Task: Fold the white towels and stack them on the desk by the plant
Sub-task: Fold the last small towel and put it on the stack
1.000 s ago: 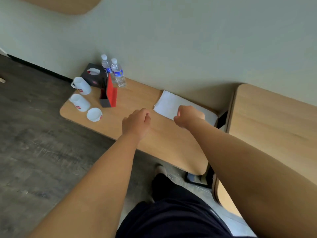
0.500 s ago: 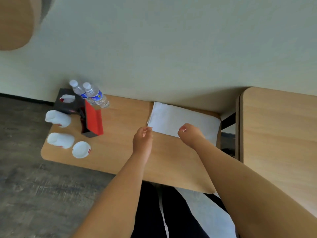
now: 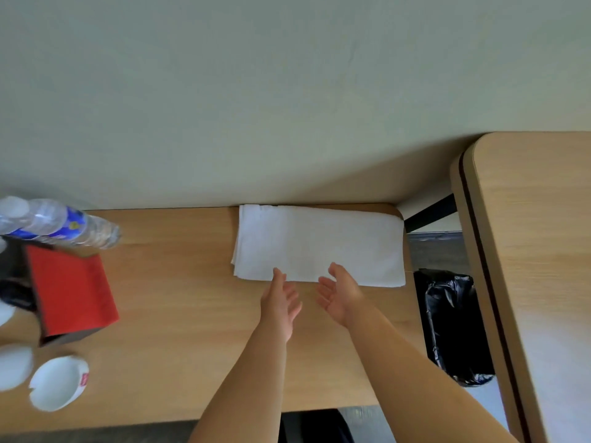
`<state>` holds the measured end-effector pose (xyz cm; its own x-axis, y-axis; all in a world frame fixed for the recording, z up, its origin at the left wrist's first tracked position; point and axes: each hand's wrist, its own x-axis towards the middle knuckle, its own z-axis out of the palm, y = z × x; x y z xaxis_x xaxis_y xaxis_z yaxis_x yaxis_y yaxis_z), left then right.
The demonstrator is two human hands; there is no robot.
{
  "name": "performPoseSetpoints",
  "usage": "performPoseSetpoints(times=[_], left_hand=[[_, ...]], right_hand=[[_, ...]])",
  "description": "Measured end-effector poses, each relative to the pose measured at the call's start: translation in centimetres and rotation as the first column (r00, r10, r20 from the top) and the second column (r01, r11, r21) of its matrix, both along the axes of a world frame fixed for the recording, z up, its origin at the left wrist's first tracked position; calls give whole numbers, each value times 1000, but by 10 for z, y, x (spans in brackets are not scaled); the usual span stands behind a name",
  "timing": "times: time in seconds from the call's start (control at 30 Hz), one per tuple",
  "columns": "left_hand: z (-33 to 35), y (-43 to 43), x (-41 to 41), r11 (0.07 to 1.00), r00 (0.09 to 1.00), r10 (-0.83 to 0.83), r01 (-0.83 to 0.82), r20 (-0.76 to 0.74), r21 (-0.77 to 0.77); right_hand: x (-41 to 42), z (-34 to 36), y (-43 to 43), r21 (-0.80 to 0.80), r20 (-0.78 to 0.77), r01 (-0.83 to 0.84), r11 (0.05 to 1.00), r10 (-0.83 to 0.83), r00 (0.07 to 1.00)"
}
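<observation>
Two open hands meet the near edge of a folded white towel (image 3: 319,241) on the desk (image 3: 179,298) — neither holds anything. The left hand (image 3: 280,303) has its fingers straight, with the forefinger tip at the cloth's edge. The right hand (image 3: 339,295), palm turned inward and fingers loosely spread, shows its thumb over that same edge. The towel lies just beyond the fingertips, its far side against the wall and its long axis running crosswise to the fingers. Both hands sit near the middle of that edge, about equally close — any lift or fold would likely begin there. Well left of the fingers stands a red box (image 3: 70,292); to their right is a black bin bag (image 3: 454,324). No plant is in view.
</observation>
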<state>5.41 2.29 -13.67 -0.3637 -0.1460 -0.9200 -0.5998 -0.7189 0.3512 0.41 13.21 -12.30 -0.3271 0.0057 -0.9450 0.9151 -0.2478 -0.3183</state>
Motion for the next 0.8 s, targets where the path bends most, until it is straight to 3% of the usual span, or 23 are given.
performPoseSetpoints(times=[0.13, 0.3, 0.6, 0.7, 0.8], left_hand=[[-34, 12, -14, 991, 994, 87, -93, 65, 100], [-50, 27, -26, 984, 985, 161, -164, 55, 72], [-61, 35, -49, 967, 968, 235, -242, 83, 81], [-64, 34, -54, 975, 967, 220, -221, 131, -8], [-66, 38, -59, 946, 944, 320, -313, 83, -84]], right_hand=[[-1, -28, 15, -100, 100, 218, 971, -208, 973], [-7, -49, 17, -106, 91, 404, 909, -396, 914], [-17, -66, 24, -50, 51, 383, 922, -381, 923], [-23, -67, 30, -22, 11, 364, 931, -364, 931], [-27, -67, 32, -63, -17, 397, 916, -399, 917]])
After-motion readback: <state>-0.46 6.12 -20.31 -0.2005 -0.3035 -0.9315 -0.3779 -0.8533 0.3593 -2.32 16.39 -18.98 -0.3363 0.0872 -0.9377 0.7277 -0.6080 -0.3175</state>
